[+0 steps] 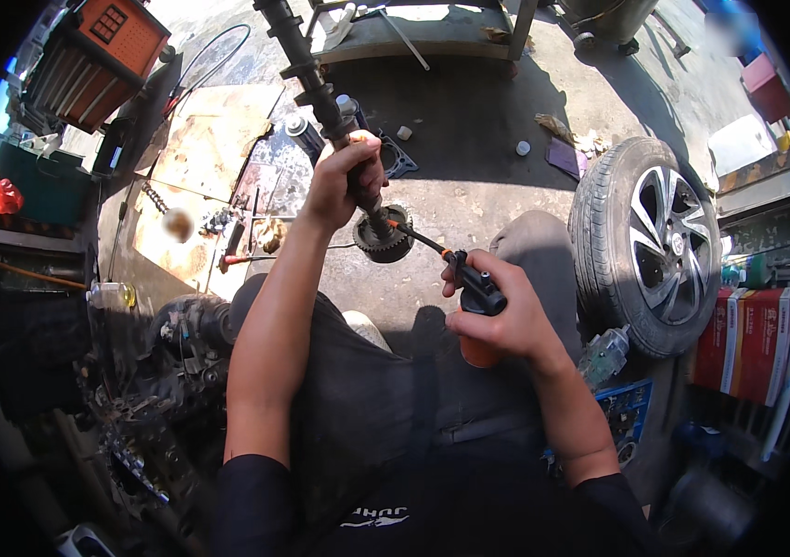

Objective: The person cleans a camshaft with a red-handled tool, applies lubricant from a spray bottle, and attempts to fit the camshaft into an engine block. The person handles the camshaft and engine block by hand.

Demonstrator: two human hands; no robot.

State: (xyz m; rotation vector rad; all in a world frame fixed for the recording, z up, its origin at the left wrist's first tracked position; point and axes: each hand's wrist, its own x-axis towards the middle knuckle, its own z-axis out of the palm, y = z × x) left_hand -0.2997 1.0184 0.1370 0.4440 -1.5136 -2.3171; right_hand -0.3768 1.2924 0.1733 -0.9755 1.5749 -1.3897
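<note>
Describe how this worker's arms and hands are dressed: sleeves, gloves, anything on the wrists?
The left hand and right hand wear no gloves, and no watch shows on either wrist. The left sleeve and right sleeve are black, ending near the elbows.

Obstacle near right hand (506, 311): wheel (662, 243).

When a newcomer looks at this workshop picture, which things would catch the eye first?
Probably the long dark shaft above the centre, slanting in the left hand, with a toothed wheel at its lower end. Near it, the right hand holds a black and orange can, its thin spout aimed at that end. The big car wheel stands out at the right.
</note>
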